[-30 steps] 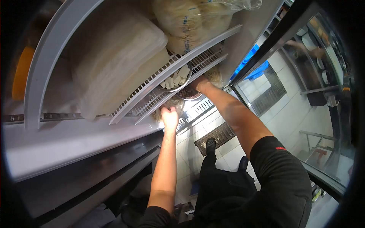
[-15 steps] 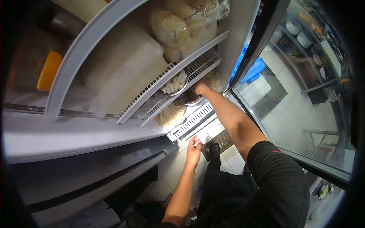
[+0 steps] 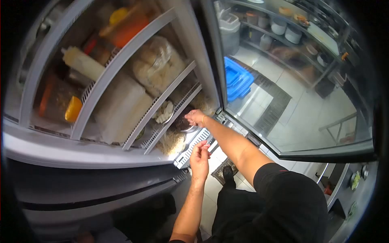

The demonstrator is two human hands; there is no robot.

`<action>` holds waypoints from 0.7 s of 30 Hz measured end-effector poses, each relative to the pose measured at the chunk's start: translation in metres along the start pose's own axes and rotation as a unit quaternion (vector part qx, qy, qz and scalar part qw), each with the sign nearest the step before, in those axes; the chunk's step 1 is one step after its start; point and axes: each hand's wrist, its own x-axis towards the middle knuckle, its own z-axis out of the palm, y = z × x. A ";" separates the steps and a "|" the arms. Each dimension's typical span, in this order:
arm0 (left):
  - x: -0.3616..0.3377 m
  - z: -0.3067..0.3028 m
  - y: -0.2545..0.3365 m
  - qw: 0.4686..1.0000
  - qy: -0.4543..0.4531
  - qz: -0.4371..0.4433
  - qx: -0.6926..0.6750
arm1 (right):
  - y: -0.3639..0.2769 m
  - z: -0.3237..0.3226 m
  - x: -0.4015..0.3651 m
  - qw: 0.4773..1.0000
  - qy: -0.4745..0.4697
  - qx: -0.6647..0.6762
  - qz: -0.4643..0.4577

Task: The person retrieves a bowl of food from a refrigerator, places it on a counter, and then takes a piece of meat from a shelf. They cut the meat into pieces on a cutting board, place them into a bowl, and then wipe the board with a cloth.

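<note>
Two bare hands are low down by the open fridge. The right hand (image 3: 196, 117) is over the edge of a round, shiny metal bowl with dark red bits in it (image 3: 189, 130). Its fingers are bunched close, tips down toward the bits, likely because small bits need close fingers. I cannot tell if they pinch any. The bowl sits at the bottom of the fridge, near the front, where an arm can get to it from outside.

The left hand (image 3: 199, 156) is in front of the white slotted strip (image 3: 189, 152), with its palm turned up and its fingers half curled. The thumb is near the fingertips, but I cannot tell if they touch or pinch a thing. It looks kept out of the right hand's way.

Next to the bowl is a heap of pale, thin strands (image 3: 172, 141). A bowl of white chunks (image 3: 165, 112) sits a bit higher, by the white wire shelf (image 3: 161, 100). A clear bag of pale food (image 3: 158, 67) and a big, cloudy white box (image 3: 121, 109) lie on the shelf, maybe since a wide, flat place can bear bulky things. The see-through glass door (image 3: 300, 121) is wide open, which leaves room for both arms.
</note>
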 end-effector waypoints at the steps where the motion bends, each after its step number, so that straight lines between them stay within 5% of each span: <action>1: -0.007 0.013 0.014 1.000 -0.006 0.018 -0.002 | -0.006 0.000 -0.015 1.000 -0.005 0.029 0.008; 5: -0.067 0.086 0.097 0.976 0.008 0.180 0.120 | 0.016 -0.022 -0.095 0.991 -0.087 -0.014 -0.105; 6: -0.082 0.112 0.119 0.941 -0.009 0.294 0.166 | -0.009 -0.016 -0.171 0.935 -0.109 -0.010 -0.336; 8: -0.125 0.165 0.163 0.873 -0.054 0.450 0.183 | -0.011 -0.020 -0.295 0.883 -0.111 -0.044 -0.454; 12: -0.208 0.275 0.241 0.742 -0.093 0.649 0.140 | 0.078 -0.110 -0.433 0.998 -0.050 -0.031 -0.037; 13: -0.223 0.304 0.250 0.722 -0.080 0.679 0.112 | 0.062 -0.121 -0.516 0.998 -0.004 -0.039 -0.050; 14: -0.241 0.329 0.266 0.701 -0.074 0.700 0.118 | 0.093 -0.165 -0.540 0.997 -0.067 0.001 -0.032; 16: -0.272 0.382 0.295 0.648 -0.039 0.752 0.111 | 0.078 -0.197 -0.668 0.996 0.051 0.077 0.003; 19: -0.269 0.442 0.326 0.556 0.167 0.786 0.213 | 0.124 -0.302 -0.787 0.961 0.183 0.198 -0.065; 20: -0.253 0.448 0.332 0.554 0.205 0.774 0.228 | 0.117 -0.323 -0.832 0.944 0.286 0.152 -0.063; 21: -0.248 0.455 0.344 0.619 0.160 0.743 0.198 | 0.136 -0.364 -0.862 0.911 0.372 0.109 -0.138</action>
